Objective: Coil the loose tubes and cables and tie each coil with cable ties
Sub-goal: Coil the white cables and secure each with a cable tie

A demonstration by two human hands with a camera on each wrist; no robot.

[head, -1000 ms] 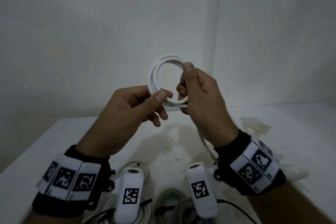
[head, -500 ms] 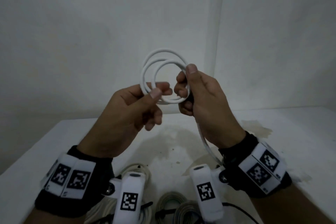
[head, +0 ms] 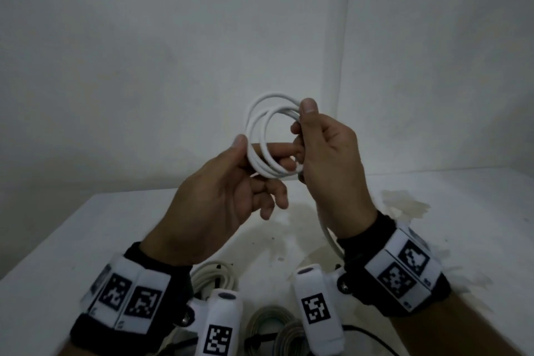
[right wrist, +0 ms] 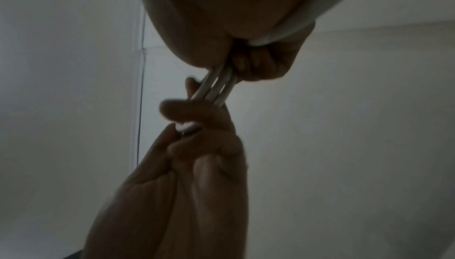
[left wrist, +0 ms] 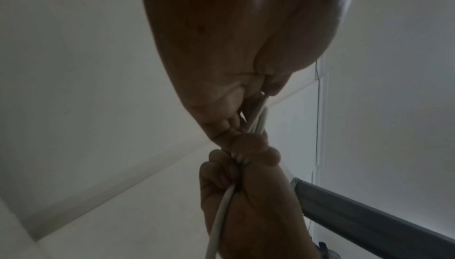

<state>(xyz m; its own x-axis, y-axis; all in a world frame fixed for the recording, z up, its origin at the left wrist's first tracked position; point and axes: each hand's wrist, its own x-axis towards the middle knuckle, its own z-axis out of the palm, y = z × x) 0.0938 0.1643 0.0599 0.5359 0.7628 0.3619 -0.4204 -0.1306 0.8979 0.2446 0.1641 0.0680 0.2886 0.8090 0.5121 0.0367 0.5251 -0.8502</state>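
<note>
Both hands up in front of the wall, above the tabletop (head: 115,228), working one white cable coil (head: 261,136). Left hand (head: 219,199) pinches the coil's left side between thumb and forefinger, other fingers loosely curled under. Right hand (head: 326,159) is curled round the right side, thumb on top clamping the turns together. Roughly three loops, not stacked flush; they fan apart at the top. Loose tail (head: 328,233) drops from under the right hand toward the near edge of the tabletop, end not visible. Right wrist view shows three strands running side by side between the two grips.

Coiling looks unfinished, no tie on this coil yet.

Risks, my read:
- Loops spring open if either pinch eases; cable looks stiffish and the turns are already splayed.
- Tail could snag on the other coils (head: 271,324) lying at the near edge, which would drag on the wind.
- Fetching a tie needs one hand free; a single grip on uneven turns likely lets the outer loop slip.
</note>
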